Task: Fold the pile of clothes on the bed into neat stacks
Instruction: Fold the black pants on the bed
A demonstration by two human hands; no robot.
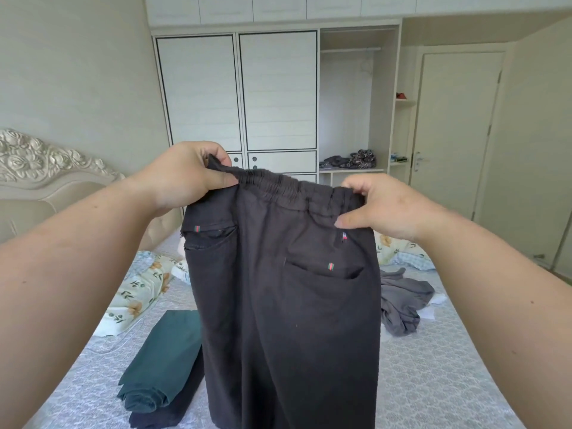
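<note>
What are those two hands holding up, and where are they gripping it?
Dark trousers, held by the elastic waistband: left hand and right hand at its ends.

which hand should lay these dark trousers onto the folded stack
Left, probably. The left hand grips the trousers at the waistband on the side of the folded stack; the right hand is nearer the grey heap.
</note>
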